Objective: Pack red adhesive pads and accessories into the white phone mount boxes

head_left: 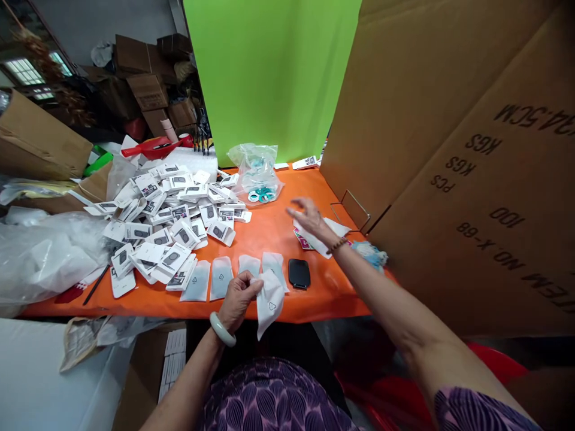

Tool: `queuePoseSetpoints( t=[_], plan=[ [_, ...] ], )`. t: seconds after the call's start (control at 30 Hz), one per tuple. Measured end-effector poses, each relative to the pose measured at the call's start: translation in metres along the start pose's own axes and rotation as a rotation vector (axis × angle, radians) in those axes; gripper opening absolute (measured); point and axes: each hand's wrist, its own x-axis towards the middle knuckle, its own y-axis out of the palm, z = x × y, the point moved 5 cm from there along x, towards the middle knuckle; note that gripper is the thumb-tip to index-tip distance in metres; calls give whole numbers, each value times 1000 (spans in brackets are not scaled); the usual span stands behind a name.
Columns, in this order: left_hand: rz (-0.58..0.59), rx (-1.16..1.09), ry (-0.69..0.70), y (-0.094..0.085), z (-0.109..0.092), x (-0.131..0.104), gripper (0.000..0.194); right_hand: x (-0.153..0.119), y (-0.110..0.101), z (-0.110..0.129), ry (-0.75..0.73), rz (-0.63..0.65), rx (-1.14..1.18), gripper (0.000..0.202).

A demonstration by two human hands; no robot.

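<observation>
My left hand (237,294) pinches a small white pouch (270,303) in its fingers at the near edge of the orange counter (265,230). My right hand (309,216), fingers spread, hovers over white cards (320,238), possibly touching. A black device (299,273) lies just beside the pouch.

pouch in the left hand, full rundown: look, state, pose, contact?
The pouch is small, flat and frosted white, plastic by its look, with a small dark triangular mark near its lower end. It looks empty and limp, slightly creased. It hangs tilted over the near edge of the orange table, pinched at its upper corner by the left hand. Similar pouches lie in a row just behind it.
</observation>
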Motion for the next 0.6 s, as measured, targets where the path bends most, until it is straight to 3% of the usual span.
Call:
queuePoseSetpoints(
  t=[0.03, 0.07, 0.13, 0.17, 0.27, 0.37, 0.6],
  plan=[
    [9, -10, -12, 0, 1, 0, 41, -24, 20, 7, 8, 265, 191, 39],
    [16, -12, -20, 0, 2, -1, 41, -51, 34, 14, 15, 404, 253, 40],
    [22, 10, -21, -1, 4, -2, 40, -102, 57, 20, 55, 573, 333, 40],
    [21, 28, -24, -1, 5, -3, 39, -124, 64, 20, 77, 585, 357, 38],
    [-2, 97, -36, -1, 9, -8, 37, -169, 70, 15, 145, 455, 418, 30],
    [-19, 124, -16, 7, 11, -18, 36, -197, 62, 12, 198, 335, 452, 32],
    [283, 61, -197, 51, 34, -57, 35, -268, 14, 3, 349, 143, 428, 30]
  ],
)
